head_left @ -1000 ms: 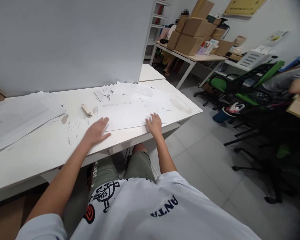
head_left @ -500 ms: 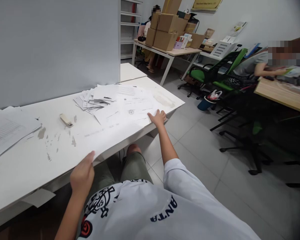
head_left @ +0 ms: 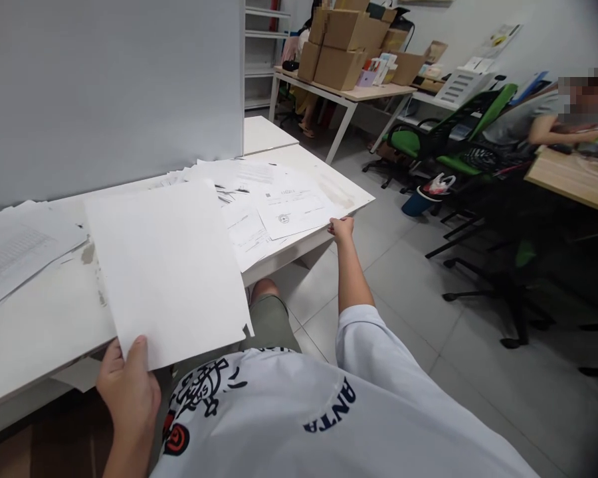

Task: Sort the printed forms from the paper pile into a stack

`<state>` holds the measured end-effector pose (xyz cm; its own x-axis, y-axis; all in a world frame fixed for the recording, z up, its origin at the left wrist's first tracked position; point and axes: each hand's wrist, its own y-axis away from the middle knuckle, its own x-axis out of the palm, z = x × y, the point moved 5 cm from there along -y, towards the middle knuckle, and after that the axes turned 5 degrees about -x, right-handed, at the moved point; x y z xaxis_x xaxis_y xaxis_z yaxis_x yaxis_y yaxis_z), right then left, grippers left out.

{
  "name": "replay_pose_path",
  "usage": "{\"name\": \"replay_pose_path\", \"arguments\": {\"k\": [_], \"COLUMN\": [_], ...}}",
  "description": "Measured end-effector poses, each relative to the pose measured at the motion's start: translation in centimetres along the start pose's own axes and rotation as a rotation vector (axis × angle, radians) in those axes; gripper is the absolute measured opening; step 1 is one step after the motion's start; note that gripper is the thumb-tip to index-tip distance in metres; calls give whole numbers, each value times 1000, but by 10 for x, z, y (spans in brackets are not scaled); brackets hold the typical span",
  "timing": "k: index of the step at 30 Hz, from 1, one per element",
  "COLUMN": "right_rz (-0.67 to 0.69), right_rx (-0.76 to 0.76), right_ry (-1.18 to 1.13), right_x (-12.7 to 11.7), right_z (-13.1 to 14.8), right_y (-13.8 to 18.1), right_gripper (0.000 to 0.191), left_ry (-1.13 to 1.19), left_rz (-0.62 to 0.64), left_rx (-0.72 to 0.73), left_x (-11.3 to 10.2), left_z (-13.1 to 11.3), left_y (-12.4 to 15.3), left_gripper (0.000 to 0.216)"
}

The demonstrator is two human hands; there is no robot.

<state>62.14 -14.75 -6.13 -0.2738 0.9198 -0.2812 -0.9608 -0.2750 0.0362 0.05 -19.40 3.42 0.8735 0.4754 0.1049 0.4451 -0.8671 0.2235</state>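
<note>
My left hand (head_left: 127, 385) grips the bottom edge of a stack of white sheets (head_left: 167, 265), held up and tilted above the white desk (head_left: 40, 325). Over at the desk's right corner my right hand (head_left: 341, 228) pinches the edge of a printed sheet (head_left: 294, 206). That sheet lies on top of a loose spread of printed papers (head_left: 239, 189). Whatever is on the desk behind the raised stack is hidden.
Another pile of papers (head_left: 14, 245) lies at the desk's left. A grey partition (head_left: 109, 86) stands behind. Green office chairs (head_left: 443, 146), a table with cardboard boxes (head_left: 343, 40) and a seated person (head_left: 553, 126) at a wooden desk are to the right.
My left hand has lifted the white stack off the desk and raised it toward me. My right hand slid to the desk's right corner and closed on a printed sheet's edge.
</note>
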Motion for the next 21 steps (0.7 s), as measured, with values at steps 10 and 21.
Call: {"name": "replay_pose_path", "arguments": {"k": [10,21], "right_rz": [-18,81], "right_rx": [29,0], "right_ry": [-114,-2], "right_x": [-7,-9], "right_z": [2,18], "right_y": [6,21], "right_gripper": [11,33], "left_ry": [48,83], "left_rz": [155,236], "left_rx": [-288,-612], "left_x": [23,34], "left_z": [55,91], "left_y": [9,44], "left_gripper": [20,23]}}
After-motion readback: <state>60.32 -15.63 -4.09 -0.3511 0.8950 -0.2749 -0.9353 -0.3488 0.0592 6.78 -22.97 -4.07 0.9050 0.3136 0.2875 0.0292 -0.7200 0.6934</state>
